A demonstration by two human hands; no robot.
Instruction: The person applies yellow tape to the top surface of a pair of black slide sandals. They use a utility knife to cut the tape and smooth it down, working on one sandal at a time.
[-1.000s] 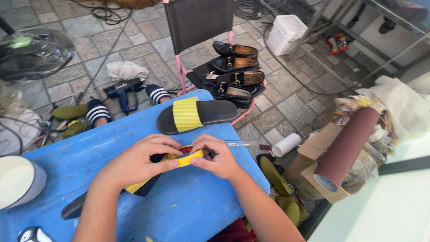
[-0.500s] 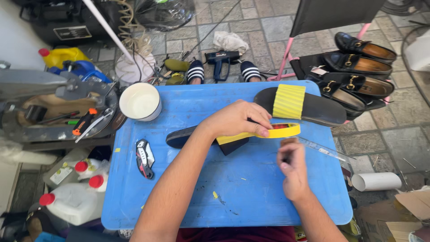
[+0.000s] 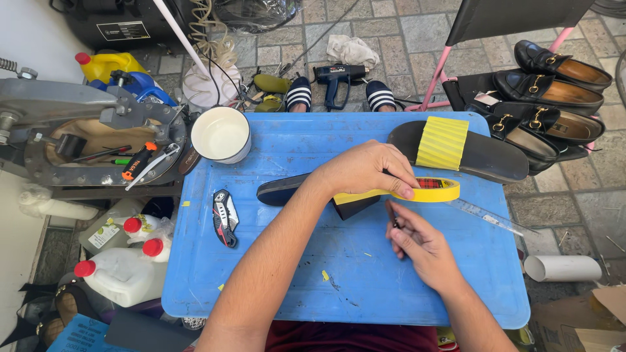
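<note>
Stone paving surrounds a low blue plastic table (image 3: 274, 287), at which the work is carried out from a seated position. On the far edge of the table a black slide sandal (image 3: 486, 153) is seen with its strap already wrapped in yellow masking tape (image 3: 442, 142); that piece appears finished. A second black sole (image 3: 287, 189) lies across the middle of the table, only partly covered: a strip of yellow tape (image 3: 365, 194) is drawn over it from the tape roll (image 3: 435, 190), which rests flat on the table just right of the sole. The left hand (image 3: 365, 171) is pressed down on the strip and sole, fingers together, the fingertips (image 3: 405, 190) touching the roll's edge. The right hand (image 3: 417, 241) is held just below the roll, fingers closed around a thin dark tool; its kind cannot be told. The strip is not yet seen cut from the roll, so the taping of this second piece is judged to be in hand, roughly midway overall.

A folding utility knife (image 3: 225, 216) lies untouched to the left, a white cup (image 3: 222, 135) stands at the table's far left corner, and a clear ruler (image 3: 492, 218) lies near the right edge. Black loafers (image 3: 554, 91) are racked beyond the table, and a heat gun (image 3: 339, 78) lies on the paving
</note>
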